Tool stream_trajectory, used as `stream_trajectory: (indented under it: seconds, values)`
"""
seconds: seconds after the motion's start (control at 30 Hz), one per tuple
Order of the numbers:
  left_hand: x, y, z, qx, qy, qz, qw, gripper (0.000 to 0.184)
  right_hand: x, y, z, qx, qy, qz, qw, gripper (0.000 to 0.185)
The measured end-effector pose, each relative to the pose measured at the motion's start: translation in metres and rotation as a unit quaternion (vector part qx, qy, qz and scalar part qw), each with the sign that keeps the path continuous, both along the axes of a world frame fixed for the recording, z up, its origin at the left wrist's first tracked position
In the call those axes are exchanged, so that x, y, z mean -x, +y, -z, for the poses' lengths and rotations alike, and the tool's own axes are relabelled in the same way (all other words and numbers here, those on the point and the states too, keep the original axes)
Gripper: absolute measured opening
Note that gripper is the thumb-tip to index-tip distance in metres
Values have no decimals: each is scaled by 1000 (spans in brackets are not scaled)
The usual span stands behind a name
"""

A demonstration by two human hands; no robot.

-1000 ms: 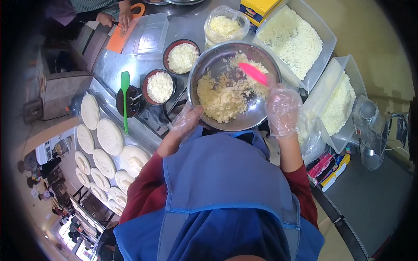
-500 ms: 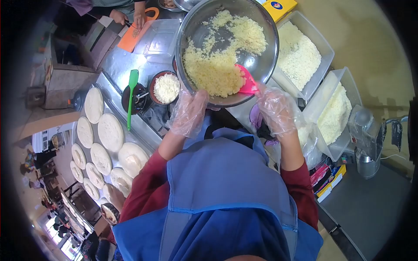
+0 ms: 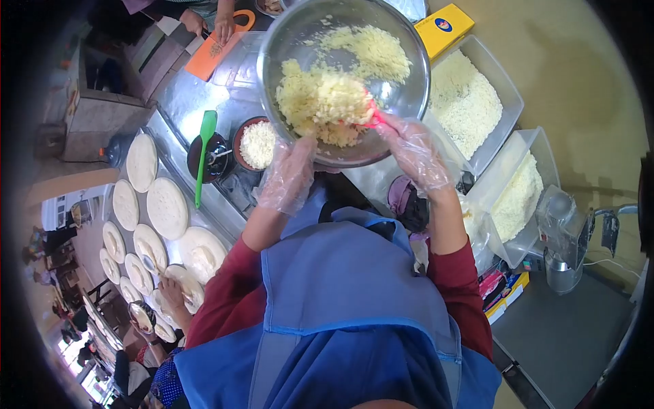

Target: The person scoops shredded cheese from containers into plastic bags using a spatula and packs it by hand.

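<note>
A large metal bowl (image 3: 289, 44) holds pale yellow crumbly food (image 3: 368, 51) that looks like grated cheese. My left hand (image 3: 289, 174), in a clear plastic glove, grips the bowl's near rim. Also gloved, my right hand (image 3: 415, 153) is closed round the handle of a pink spatula (image 3: 375, 117). The blade is mostly hidden under a heap of the crumbs (image 3: 334, 95), over the near part of the bowl. Left of the bowl stands a small brown bowl (image 3: 240, 151) of white crumbs, beside a dark bowl (image 3: 195, 163) with a green spatula (image 3: 206, 140) across it.
Two clear plastic tubs (image 3: 507, 140) (image 3: 550, 160) of grated white food stand at right, near a yellow box (image 3: 443, 31). Flat dough rounds (image 3: 167, 208) cover the left table, where another person's hand (image 3: 174, 293) works. Farther off, someone's hands (image 3: 223, 27) work at an orange board (image 3: 204, 60).
My right hand has turned and raised the pink spatula, lifting a heap of crumbs. The bowl sits slightly further left in view. Another person's hand now reaches over the dough rounds.
</note>
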State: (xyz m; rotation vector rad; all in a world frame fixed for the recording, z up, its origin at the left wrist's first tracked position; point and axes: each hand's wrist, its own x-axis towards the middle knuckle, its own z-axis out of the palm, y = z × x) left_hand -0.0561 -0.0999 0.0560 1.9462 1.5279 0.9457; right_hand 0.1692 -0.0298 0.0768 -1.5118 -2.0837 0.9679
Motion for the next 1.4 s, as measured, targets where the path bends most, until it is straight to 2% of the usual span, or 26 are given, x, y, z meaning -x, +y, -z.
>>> stream_trajectory:
  seconds: [0.03, 0.2, 0.27, 0.3, 0.37, 0.4, 0.47, 0.5, 0.53, 0.57, 0.6, 0.63, 0.67, 0.8, 0.9, 0.93, 1.0, 1.03, 1.1, 1.13, 1.2, 1.23, 1.27, 1.3, 1.33, 1.4]
  values:
    - [1, 4, -3, 70, -144, 3, 987, 20, -3, 5, 0, -19, 3, 13, 1000, 35]
    - [9, 26, -10, 165, -315, -69, 932, 23, 1, 28, -12, -13, 4, 51, 999, 33]
    - [19, 32, -10, 50, 7, -22, 998, 24, 4, 39, -8, -17, 12, 51, 998, 32]
    - [20, 37, -7, 51, 5, -22, 998, 24, 5, 44, -4, -21, 21, 51, 998, 32]
    - [20, 51, -1, 59, -204, -45, 976, 23, 5, 56, 5, -34, 6, 51, 998, 33]
    - [21, 56, -5, 60, -205, -46, 976, 23, 6, 60, 7, -47, -8, 51, 998, 33]
    - [21, 66, -16, 245, -443, -107, 856, 26, 10, 64, -3, -15, -11, 65, 998, 34]
    - [28, 70, -3, 247, -443, -109, 855, 26, 13, 67, -12, 15, -12, 79, 997, 35]
    - [39, 72, 20, 179, -274, -94, 940, 27, 14, 69, -19, 18, -13, 79, 997, 35]
    - [41, 77, 16, 104, -93, -73, 988, 29, 15, 72, -25, 49, -7, 94, 994, 39]
    - [38, 80, 10, 106, -93, -73, 987, 29, 14, 75, -28, 80, -2, 111, 991, 44]
    - [33, 84, 1, 154, -303, -130, 931, 32, 10, 78, -27, 83, -2, 112, 990, 44]
    - [29, 89, -11, 193, -498, -181, 826, 36, 6, 83, -26, 68, -12, 119, 991, 44]
    - [41, 98, -7, 182, -507, -207, 817, 34, -13, 89, -27, -3, -88, 151, 985, 43]
    - [61, 99, 16, 121, -399, -222, 881, 30, -34, 92, -16, 70, -80, 160, 981, 42]
    - [62, 100, 17, 122, -399, -223, 881, 30, -44, 93, -2, 71, -81, 159, 981, 42]
    - [62, 102, 9, 156, -519, -240, 805, 30, -57, 95, 32, 37, -129, 128, 983, 40]
    - [63, 101, 9, 159, -518, -241, 805, 30, -59, 96, 40, 39, -129, 128, 982, 40]
    - [68, 99, 11, 148, -518, -233, 810, 31, -53, 95, 53, -146, -252, 16, 957, 35]
    - [69, 98, 13, 152, -517, -231, 810, 31, -52, 98, 74, -142, -253, 18, 957, 35]
    - [72, 98, 16, 167, -525, -228, 803, 40, -36, 106, 107, -257, -5, 87, 962, 32]
    - [69, 97, 13, 168, -524, -227, 803, 40, -29, 108, 104, -256, -5, 89, 963, 32]
    - [66, 96, 9, 171, -522, -234, 802, 40, -8, 112, 74, -177, -183, 69, 965, 26]
    - [64, 95, 6, 174, -521, -241, 800, 39, 6, 114, 57, -90, -354, 47, 930, 21]
    - [65, 94, 9, 173, -522, -240, 800, 39, 10, 114, 58, -91, -355, 48, 929, 21]
    - [70, 89, 16, 157, -413, -213, 871, 33, 14, 115, 62, -55, -362, 64, 928, 22]
